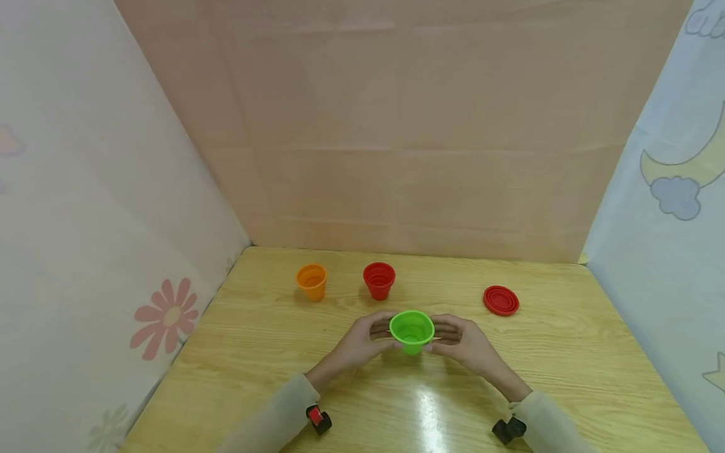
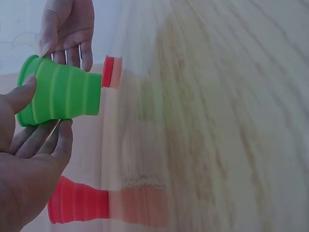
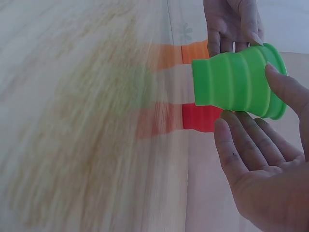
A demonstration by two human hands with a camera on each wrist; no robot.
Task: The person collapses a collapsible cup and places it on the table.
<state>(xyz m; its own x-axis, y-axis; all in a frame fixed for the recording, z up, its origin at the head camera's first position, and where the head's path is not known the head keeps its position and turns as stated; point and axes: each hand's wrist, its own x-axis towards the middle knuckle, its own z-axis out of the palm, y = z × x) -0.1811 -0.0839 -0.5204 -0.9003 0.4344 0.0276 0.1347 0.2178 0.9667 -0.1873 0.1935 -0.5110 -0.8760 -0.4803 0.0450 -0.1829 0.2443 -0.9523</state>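
Note:
A green collapsible cup (image 1: pixel 411 329), fully extended with ringed steps down its side, is held upright just above the table between both hands. My left hand (image 1: pixel 362 343) grips it from the left, thumb near the rim and fingers along the far side, as the left wrist view shows. From the opposite side my right hand (image 1: pixel 469 346) pinches the same cup, its thumb (image 3: pixel 285 87) close to the rim and its fingers under the wall. Behind the hands stand an extended red cup (image 1: pixel 379 281) and, farther left, an extended orange cup (image 1: pixel 312 282).
At the back right, a red collapsed cup (image 1: pixel 501 301) lies flat on the wooden table (image 1: pixel 566 352). A beige backdrop (image 1: pixel 396 126) rises behind the table's rear edge. Printed white panels flank it left and right. Dark straps hang at both sleeves.

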